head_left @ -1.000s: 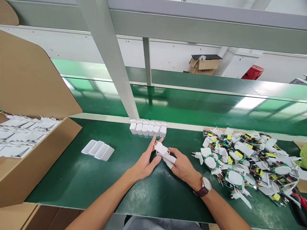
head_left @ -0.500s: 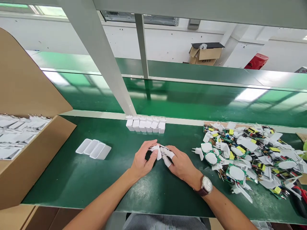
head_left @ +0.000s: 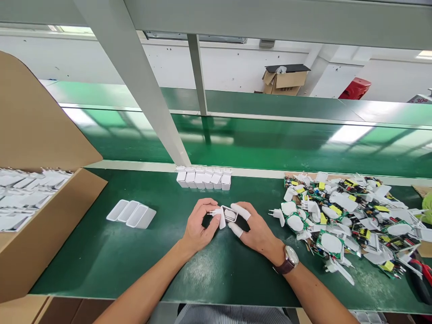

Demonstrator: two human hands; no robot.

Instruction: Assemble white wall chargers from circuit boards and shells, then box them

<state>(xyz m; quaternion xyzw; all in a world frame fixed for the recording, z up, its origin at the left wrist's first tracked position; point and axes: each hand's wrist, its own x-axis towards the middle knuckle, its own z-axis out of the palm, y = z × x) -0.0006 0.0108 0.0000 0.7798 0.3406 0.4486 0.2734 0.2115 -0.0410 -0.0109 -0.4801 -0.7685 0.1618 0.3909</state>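
Note:
My left hand (head_left: 200,227) is closed, its thumb and fingers pinching a white plug piece with pins (head_left: 221,218). Close against that piece, a hollow white charger housing (head_left: 230,214) sits with its open end showing. My right hand (head_left: 259,231) grips the housing between thumb and finger, both in white finger covers. Whether the two parts touch is hard to see. Beyond my hands stands a row of several white charger units (head_left: 204,178) by the table's back edge. Several empty white housings (head_left: 132,213) lie side by side to the left.
A cardboard box (head_left: 72,211) full of white parts stands at the left, flap raised. On the right spreads a heap of circuit boards with white plug covers (head_left: 337,220). A red-and-black handled tool (head_left: 421,280) lies at the right edge. A grey post (head_left: 151,99) rises behind the table.
The housing in my right hand has turned so that its open end shows, and my right fingers are spread wider around it. The view has tilted up slightly.

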